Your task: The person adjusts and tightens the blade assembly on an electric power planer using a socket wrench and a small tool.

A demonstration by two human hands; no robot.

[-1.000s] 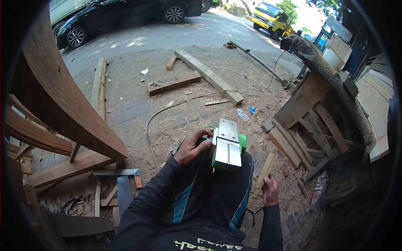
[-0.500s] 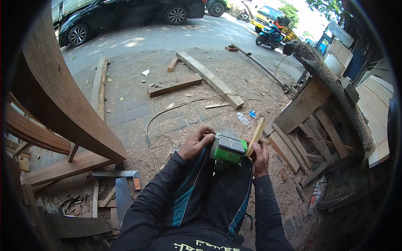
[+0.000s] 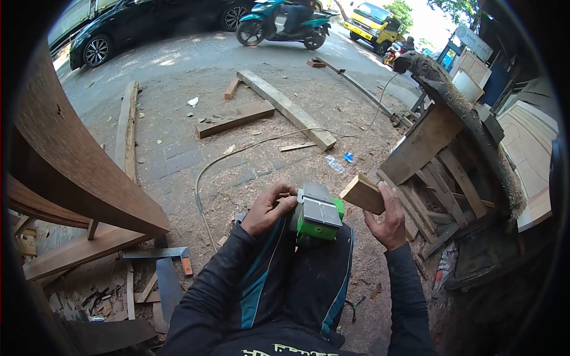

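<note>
Head view: curved wood frame (image 3: 77,136) at far L, upright, near the person. Next, long plank (image 3: 126,127) flat on the ground beyond it. Metal square (image 3: 157,253) w/ orange-marked end lies low L; saw blade (image 3: 169,288) just beside it, on the near side. Cable (image 3: 199,188) curves across the ground, L to upper R, crossing the far beam (image 3: 285,110). L hand (image 3: 270,209): thumb & fingers clamped on L side of green power tool (image 3: 319,228). Tool sits at the person's thighs, ctr., flat metal plates facing up; grip detail on its underside hidden, cannot tell. Clear plastic bottle (image 3: 334,164) on the ground beyond the tool. Wood block (image 3: 365,194) is R of tool, raised & tilted, apart from it. R hand (image 3: 389,219): thumb & fingers clamped on R end of block. Far R: workbench (image 3: 475,124) w/ shavings on top, wood pcs. leaning below; pale panel (image 3: 528,142) w/ molded pattern stands beyond it.
</note>
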